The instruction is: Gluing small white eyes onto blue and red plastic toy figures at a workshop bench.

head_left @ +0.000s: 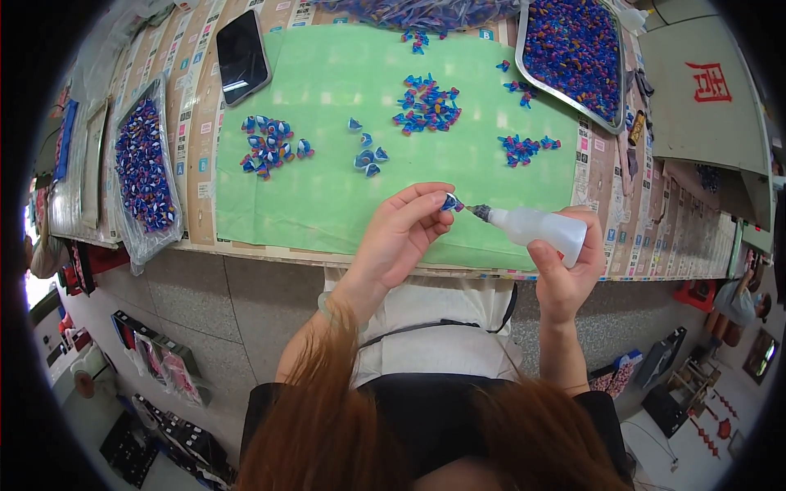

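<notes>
My left hand point(403, 233) pinches a small blue plastic piece point(451, 202) between thumb and fingertips, just above the near edge of the green mat point(327, 204). My right hand point(565, 266) grips a white squeeze bottle point(540, 227), held sideways. Its dark nozzle tip point(477, 212) points left and nearly touches the blue piece. Several small heaps of the same blue pieces lie on the mat: one at left point(268, 146), a smaller one at the centre point(368, 155), one further back point(427, 105) and one at right point(524, 147).
A metal tray point(621, 98) full of blue and pink pieces sits at the back right. A clear bag point(146, 168) of them lies at left. A black phone point(242, 56) rests at the mat's back left corner. Another heap point(417, 12) lies along the far edge.
</notes>
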